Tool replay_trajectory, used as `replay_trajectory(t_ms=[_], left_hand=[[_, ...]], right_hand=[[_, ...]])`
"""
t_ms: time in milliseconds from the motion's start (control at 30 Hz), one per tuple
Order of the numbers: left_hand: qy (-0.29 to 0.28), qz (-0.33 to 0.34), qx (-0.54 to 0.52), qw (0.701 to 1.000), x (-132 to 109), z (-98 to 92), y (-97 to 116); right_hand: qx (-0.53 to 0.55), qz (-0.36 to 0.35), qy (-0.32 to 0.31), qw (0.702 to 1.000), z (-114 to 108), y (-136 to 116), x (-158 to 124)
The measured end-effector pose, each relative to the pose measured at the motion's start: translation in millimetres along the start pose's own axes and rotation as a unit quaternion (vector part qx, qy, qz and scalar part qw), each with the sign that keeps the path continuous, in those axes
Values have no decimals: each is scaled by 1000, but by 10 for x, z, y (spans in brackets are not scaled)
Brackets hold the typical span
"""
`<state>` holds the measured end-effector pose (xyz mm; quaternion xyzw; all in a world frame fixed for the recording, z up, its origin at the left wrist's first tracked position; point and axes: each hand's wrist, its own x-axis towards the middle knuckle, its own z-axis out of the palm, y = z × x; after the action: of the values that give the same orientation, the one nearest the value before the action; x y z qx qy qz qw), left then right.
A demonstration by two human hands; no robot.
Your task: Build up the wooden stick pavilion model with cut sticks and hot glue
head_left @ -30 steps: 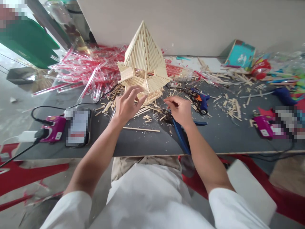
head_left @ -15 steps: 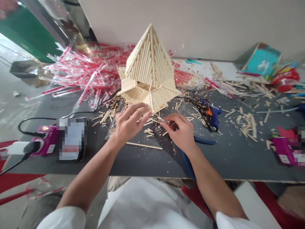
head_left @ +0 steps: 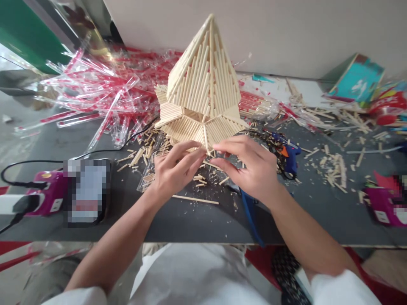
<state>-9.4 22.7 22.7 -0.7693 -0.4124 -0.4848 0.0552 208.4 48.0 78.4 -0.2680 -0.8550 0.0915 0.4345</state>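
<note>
A model tower of thin wooden sticks [head_left: 203,80], with a pointed roof above a flared lower roof, stands in front of me. My left hand [head_left: 178,167] is at the front corner of the lower roof, its thumb and fingers closed together on the edge there. On the other side of that corner is my right hand [head_left: 249,165], thumb and forefinger apart, fingertips close to the edge. Whether a small stick piece lies at the fingertips is too fine to make out. Below the hands, one long thin stick [head_left: 195,200] lies on the dark table [head_left: 190,224].
Clear plastic packets with red ends [head_left: 104,89] are heaped at the back left. Cut stick pieces [head_left: 200,180] are scattered around. A phone [head_left: 89,190] and purple power socket [head_left: 47,192] lie left. To the right are a blue glue gun [head_left: 290,156] and blue-handled tool [head_left: 251,216].
My right hand has moved up to the roof's front corner, and its finger and thumb, earlier pinched on a short stick, have parted. My left hand stays by the edge. The view has shifted slightly.
</note>
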Motion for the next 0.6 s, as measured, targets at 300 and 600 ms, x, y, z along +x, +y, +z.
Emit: replay_trajectory(t_ms=[300, 600], left_hand=[[7, 8, 14, 1000, 16, 6, 6], [16, 14, 27, 999, 16, 35, -5]], right_hand=[[53, -55, -41, 996, 99, 244, 122], [35, -67, -24, 997, 124, 245, 98]])
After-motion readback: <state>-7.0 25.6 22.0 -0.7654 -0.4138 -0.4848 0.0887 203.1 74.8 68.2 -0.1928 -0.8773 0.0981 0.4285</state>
